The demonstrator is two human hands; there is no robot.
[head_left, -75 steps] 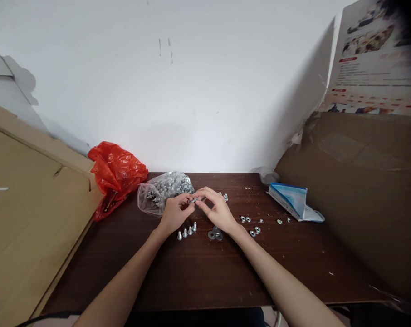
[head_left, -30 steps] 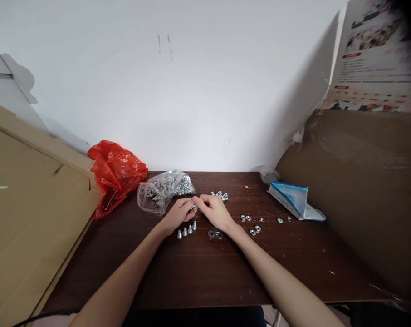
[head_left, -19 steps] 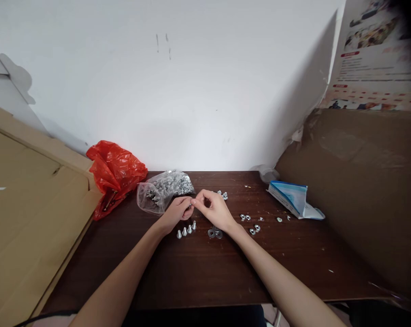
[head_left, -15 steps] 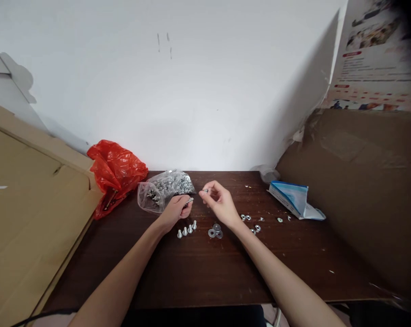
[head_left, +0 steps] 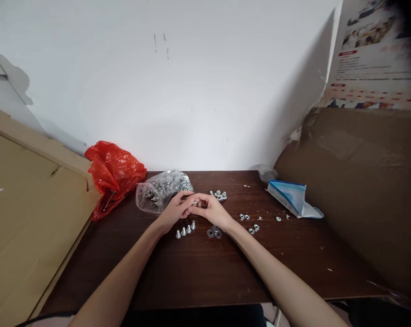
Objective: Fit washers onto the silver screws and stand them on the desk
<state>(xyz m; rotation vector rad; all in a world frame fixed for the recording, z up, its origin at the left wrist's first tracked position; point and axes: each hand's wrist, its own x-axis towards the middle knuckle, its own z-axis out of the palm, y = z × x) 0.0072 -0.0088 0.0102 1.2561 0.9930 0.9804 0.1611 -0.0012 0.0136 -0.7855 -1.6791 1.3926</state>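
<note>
My left hand (head_left: 175, 211) is closed on a small silver bolt (head_left: 194, 203), beside a clear bag (head_left: 169, 184) of metal hardware. Touching it from the right, my right hand (head_left: 214, 211) has its fingers closed around the bolt's end; whatever else it pinches is too small to name. Several bolts (head_left: 183, 231) stand in a slanting row below my left hand. Flat washers (head_left: 210, 233) lie in a cluster below my right hand. Nuts (head_left: 251, 230) rest to the right of my right wrist. Behind my right hand sits a small pile of metal fasteners (head_left: 219, 195).
A red plastic bag (head_left: 115, 170) lies at the table's back left, against a cardboard box (head_left: 31, 204). On the right are a blue and white packet (head_left: 289, 197) and a large brown box (head_left: 358, 181). Small scraps are scattered on the dark table (head_left: 198, 272).
My hands have come together, my right hand moving left and down to meet the left. The pile of fasteners behind my right hand now shows. The view has shifted slightly.
</note>
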